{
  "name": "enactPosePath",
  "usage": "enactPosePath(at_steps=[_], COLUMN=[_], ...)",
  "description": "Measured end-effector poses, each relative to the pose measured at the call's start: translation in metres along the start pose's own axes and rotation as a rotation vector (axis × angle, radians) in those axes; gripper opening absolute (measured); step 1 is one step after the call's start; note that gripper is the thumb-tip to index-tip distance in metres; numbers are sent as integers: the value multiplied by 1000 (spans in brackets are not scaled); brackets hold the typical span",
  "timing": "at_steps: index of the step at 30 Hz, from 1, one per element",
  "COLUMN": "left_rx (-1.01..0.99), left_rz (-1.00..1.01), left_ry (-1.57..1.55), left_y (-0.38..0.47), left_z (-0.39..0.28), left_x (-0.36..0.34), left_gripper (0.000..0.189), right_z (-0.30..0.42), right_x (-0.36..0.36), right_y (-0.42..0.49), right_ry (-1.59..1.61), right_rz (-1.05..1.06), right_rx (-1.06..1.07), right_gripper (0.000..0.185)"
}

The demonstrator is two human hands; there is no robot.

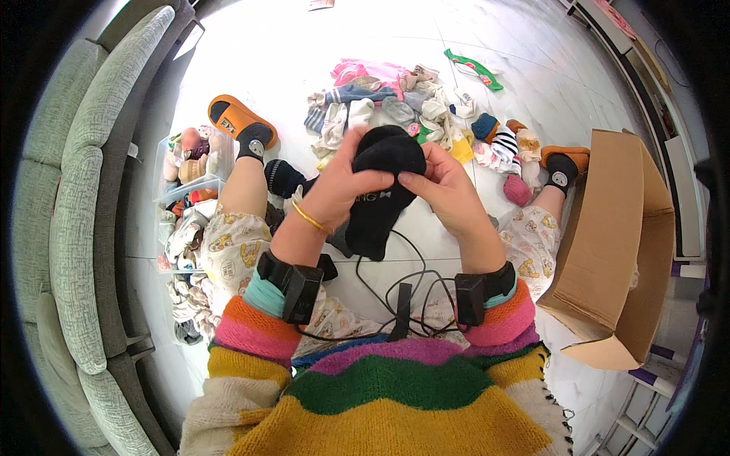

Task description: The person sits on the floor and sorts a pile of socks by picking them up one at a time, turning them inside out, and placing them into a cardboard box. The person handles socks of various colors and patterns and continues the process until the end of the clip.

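Note:
Both hands grip a black sock [373, 228] in front of me, its foot end folded over at the top and its lower end hanging down. White lettering shows on it, partly covered by fingers. My left hand [348, 176] pinches its left side, thumb across the front. On the right side my right hand [447, 185] holds the fabric between thumb and fingers. Beyond the hands lies a loose heap of socks [399, 108] in white, grey, blue and pink. Beside my left wrist rests a dark rolled sock [284, 178] on the floor.
Clear plastic bins [191, 185] with rolled socks stand at my left, near a grey sofa [80, 188]. Several sock bundles [505, 145] lie toward my right foot. An open cardboard box [599, 239] stands at the right. Black cables [422, 285] run between my forearms.

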State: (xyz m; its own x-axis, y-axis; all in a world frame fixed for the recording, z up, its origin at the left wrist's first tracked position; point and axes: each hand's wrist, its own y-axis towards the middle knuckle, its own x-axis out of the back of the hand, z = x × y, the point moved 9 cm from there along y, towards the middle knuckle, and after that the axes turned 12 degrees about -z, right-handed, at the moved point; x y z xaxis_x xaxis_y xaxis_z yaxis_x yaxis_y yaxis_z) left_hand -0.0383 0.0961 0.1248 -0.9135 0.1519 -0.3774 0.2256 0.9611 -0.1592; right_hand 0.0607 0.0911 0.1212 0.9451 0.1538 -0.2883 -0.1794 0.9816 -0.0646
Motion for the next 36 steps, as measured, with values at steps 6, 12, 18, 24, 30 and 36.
enactPosePath(at_steps=[6,12,18,24,30,36], left_rx=[371,342,114,388,322,140], left_rz=[86,-16,-25,-29,-197,-286], left_ry=[-330,-455,55,-390,-493,-196], left_y=[-34,-36,-32,-41,-45,-71], left_z=[66,90,80,96,104,121], left_x=[-6,5,25,28,45,47], left_gripper=[40,38,37,31,26,24], right_z=[-1,6,-36,-1,-33,-81], right_x=[8,0,2,7,0,14], right_y=[3,-7,-18,-25,-38,-56], right_ry=[238,-239,-579,-881,-652,-477], right_rz=[-149,-1,207,-210,-125,-246], right_rx=[44,394,62,548,367,126], right_gripper=[25,19,10,26,24,20])
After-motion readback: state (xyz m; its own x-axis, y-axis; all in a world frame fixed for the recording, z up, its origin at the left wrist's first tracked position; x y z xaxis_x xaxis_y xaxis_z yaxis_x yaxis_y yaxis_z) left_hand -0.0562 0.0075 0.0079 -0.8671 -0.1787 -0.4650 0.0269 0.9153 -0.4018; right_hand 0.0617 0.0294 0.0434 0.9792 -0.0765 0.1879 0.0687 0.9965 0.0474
